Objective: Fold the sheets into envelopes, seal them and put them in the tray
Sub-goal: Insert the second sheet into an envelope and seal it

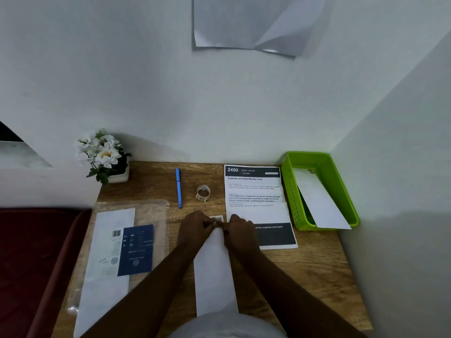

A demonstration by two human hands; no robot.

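On the far left is a dark red cushion (31,264), soft and puffy. Next to it starts the wooden table (305,276), brown with wavy grain. At its back left corner stands a small white pot of white flowers (103,154) with green leaves. In front of that lies a clear shiny plastic sleeve (146,215) with long white papers (107,264) and a dark blue card (136,250) on it.

A thin blue pen (179,187) lies flat, pointing away. Just right of it a small see-through ring of tape (203,192) stands on its edge.

In the middle lies the folded sheet (214,272), a long smooth white strip running toward the person. The left hand (195,229) and the right hand (240,231) meet at its far end, fingers curled, pinching that end between them. A tiny square piece (218,218) peeks out just behind them; what it is, I cannot tell.

To the right lies a flat printed page (256,191) with black bands and creases. Last is the green plastic tray (292,191), boxy, with little holes in its walls. A white folded envelope (319,203) leans inside it.
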